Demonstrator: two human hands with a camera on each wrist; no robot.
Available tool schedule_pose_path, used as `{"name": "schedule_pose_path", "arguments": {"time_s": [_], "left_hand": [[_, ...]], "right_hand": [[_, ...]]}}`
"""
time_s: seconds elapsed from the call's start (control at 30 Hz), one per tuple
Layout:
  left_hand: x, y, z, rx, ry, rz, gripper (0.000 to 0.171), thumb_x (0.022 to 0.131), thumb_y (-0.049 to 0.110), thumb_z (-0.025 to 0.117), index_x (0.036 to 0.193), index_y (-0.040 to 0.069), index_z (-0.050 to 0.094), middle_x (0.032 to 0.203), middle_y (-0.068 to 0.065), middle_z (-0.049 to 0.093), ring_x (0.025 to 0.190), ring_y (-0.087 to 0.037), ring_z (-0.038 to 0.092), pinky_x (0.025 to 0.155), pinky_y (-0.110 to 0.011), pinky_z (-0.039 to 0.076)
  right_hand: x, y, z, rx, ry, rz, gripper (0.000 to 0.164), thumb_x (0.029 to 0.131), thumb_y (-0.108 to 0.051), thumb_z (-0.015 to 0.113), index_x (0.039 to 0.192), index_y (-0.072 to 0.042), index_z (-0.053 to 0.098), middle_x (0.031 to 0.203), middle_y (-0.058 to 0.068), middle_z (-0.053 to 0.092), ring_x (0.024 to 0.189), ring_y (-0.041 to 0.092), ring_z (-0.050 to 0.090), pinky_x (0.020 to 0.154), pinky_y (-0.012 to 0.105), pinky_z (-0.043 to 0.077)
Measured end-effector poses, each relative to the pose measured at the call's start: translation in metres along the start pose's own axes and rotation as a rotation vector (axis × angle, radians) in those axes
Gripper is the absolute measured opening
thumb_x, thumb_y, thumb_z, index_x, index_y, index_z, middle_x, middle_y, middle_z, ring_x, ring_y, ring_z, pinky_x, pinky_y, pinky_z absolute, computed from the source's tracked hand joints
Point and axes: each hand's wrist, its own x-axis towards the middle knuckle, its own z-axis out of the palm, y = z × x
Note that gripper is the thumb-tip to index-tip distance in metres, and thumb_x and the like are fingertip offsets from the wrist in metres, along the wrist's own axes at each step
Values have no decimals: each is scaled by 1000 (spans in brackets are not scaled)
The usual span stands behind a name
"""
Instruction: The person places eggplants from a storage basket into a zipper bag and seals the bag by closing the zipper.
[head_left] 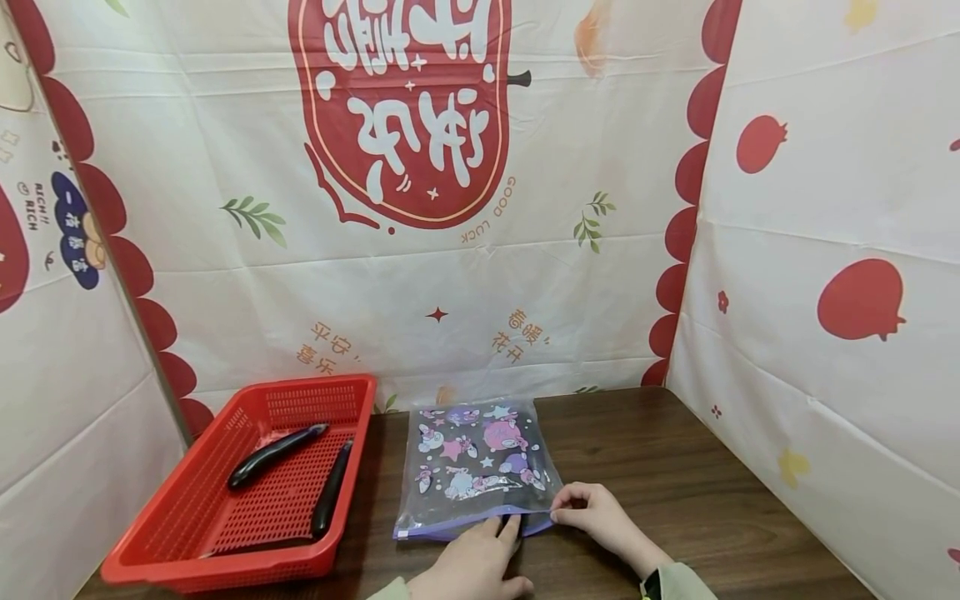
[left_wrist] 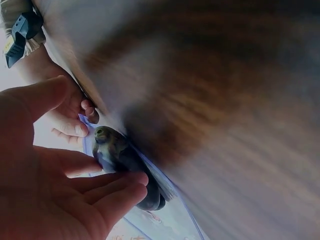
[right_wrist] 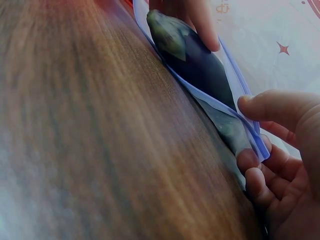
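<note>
Backdrop (head_left: pixel 420 283) reads "GOOD LUCK"; right hand (head_left: pixel 597 517) pinches a bag (head_left: pixel 483 458) by one corner; outstretched left hand (head_left: pixel 474 561) touches an eggplant (right_wrist: pixel 210 72).

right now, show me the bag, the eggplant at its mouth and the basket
Bag (head_left: pixel 476 468): head view, printed face.
Eggplant (right_wrist: pixel 201 70): right wrist view, dark body.
Basket (head_left: pixel 240 572): head view, front wall.

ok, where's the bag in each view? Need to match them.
Head: bag, lower centre.
Left wrist: bag, lower part, left of centre, slanting down to the right.
Right wrist: bag, upper right, slanting down to the right.
Shared landmark: right hand, pinching the bag's corner.
</note>
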Motion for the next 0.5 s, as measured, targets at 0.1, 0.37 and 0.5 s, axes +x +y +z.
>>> {"name": "schedule_pose_path", "arguments": {"time_s": [0.1, 0.37, 0.5], "left_hand": [[2, 1, 0, -11, -25, -29, 81, 82, 56, 68, 141, 5, 48, 128, -14, 56, 114, -23, 56, 86, -34, 49], [9, 2, 2, 0, -23, -78, 81, 83, 60, 64, 139, 4, 49, 130, -14, 55, 114, -26, 57, 87, -38, 49], [13, 0, 1, -14, -41, -91, 85, 85, 64, 59, 142, 3, 45, 133, -15, 54, 116, -27, 56, 90, -38, 48]], "right_hand": [[1, 4, 0, 12, -2, -4, 8, 81, -2, 72, 83, 4, 66, 70, 0, 58, 61, 3, 48, 55, 21, 40], [10, 38, 2, -22, 3, -11, 11, 82, -4, 71, 84, 6, 66, 72, -4, 58, 63, 1, 48, 54, 22, 40], [10, 37, 1, -24, 4, -6, 11, 82, -5, 72, 84, 4, 66, 73, -4, 58, 64, 3, 49, 55, 22, 41]]}}
